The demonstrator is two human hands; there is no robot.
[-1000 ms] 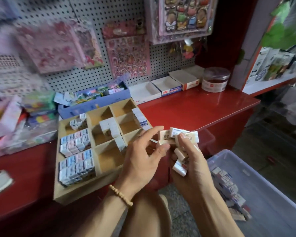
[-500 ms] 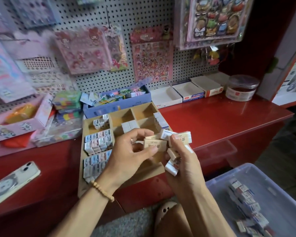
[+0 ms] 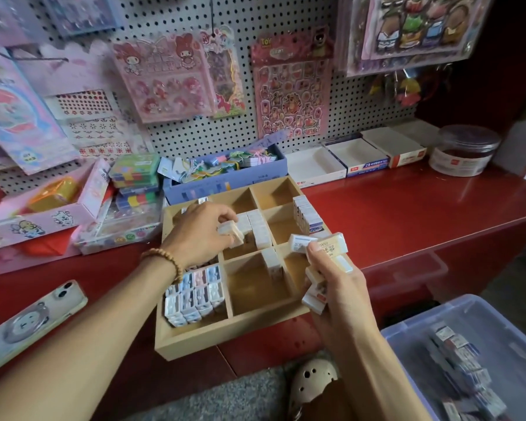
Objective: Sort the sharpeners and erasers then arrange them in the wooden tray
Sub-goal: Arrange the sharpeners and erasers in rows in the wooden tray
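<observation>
Over the wooden tray (image 3: 195, 338), left hand (image 3: 199, 235) pinches an eraser (image 3: 231, 233) lying crosswise; right hand (image 3: 331, 278) clutches several.

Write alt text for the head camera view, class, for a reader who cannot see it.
A person's left hand lowers a cream wrapped eraser into a middle compartment of a divided wooden tray on a red counter, while the right hand grips several more wrapped erasers. Pastel sharpeners fill the tray's near-left compartment.
</observation>
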